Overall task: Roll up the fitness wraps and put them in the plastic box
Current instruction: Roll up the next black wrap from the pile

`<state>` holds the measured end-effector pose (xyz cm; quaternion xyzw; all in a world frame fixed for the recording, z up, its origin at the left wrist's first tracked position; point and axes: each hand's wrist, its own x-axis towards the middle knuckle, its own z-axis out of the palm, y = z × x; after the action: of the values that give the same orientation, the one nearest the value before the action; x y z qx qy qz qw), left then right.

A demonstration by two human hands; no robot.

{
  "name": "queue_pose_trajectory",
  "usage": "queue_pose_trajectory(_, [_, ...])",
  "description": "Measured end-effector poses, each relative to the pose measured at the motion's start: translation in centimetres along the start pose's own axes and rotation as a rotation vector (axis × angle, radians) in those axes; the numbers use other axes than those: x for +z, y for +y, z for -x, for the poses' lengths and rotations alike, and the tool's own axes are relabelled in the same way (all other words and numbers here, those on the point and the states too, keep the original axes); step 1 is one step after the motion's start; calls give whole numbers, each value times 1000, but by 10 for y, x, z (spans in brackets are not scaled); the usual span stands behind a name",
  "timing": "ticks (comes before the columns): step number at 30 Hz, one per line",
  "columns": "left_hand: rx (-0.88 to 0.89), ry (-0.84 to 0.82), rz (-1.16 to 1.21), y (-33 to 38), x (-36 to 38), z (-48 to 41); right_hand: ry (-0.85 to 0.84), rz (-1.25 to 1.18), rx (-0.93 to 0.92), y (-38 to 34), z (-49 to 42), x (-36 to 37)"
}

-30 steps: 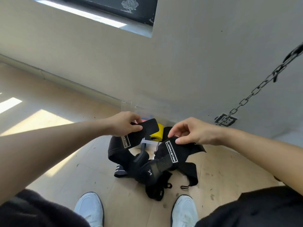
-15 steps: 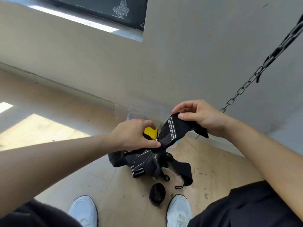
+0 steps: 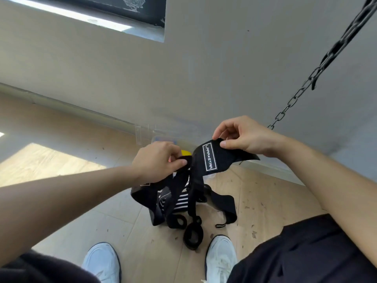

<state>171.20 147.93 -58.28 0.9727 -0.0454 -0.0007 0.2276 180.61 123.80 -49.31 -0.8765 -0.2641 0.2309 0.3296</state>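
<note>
My right hand [image 3: 244, 137] pinches the labelled end of one black wrap [image 3: 210, 158] held high while my left hand [image 3: 157, 160] grips a strap beside it, apparently to separate that wrap from the tangle [image 3: 193, 193] hanging over the floor [image 3: 71, 164], with the plastic box [image 3: 139, 133] just beyond.

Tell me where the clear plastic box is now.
In the head view the plastic box sits on the floor against the wall, near mid-frame, just beyond the left hand and partly hidden behind it.

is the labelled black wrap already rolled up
No, the labelled black wrap, pinched by the right hand, hangs down unrolled; the left hand pinches a black strap beside it.
</note>
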Motion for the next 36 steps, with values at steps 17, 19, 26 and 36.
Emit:
queue_pose_trajectory(17, [101, -150, 119, -12, 12, -10, -159, 179, -164, -8, 8, -11])
queue_pose_trajectory(19, [151, -143, 67, -7, 15, -11, -166, 179, -184, -11, 9, -8])
queue_pose_trajectory(26, [213, -129, 46, -1, 22, -12, -141, 126, -187, -13, 11, -7])
queue_pose_trajectory(36, [208, -82, 15, -3, 22, -6, -95, 112, -131, -1, 6, -11])
